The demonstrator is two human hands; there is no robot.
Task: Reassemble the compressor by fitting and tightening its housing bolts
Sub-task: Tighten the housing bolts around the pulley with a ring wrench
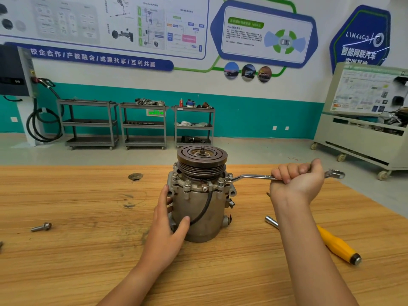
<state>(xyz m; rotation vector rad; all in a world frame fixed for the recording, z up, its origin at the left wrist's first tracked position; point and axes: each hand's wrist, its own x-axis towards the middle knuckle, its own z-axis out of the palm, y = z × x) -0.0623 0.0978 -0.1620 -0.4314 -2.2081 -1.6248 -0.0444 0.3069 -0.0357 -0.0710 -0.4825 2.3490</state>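
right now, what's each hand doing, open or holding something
Left hand: holds the compressor, thumb and fingers wrapped round its body.
Right hand: grips the wrench, its ring end on a housing bolt.

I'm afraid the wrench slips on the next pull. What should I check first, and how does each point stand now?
1. Wrench ring seated over a flange bolt: ok.
2. Right hand grips the wrench shaft: ok.
3. Left hand holds the compressor body: ok.
4. Compressor upright on the table: ok.
5. All bolts fitted: cannot tell; a loose bolt lies at the left.
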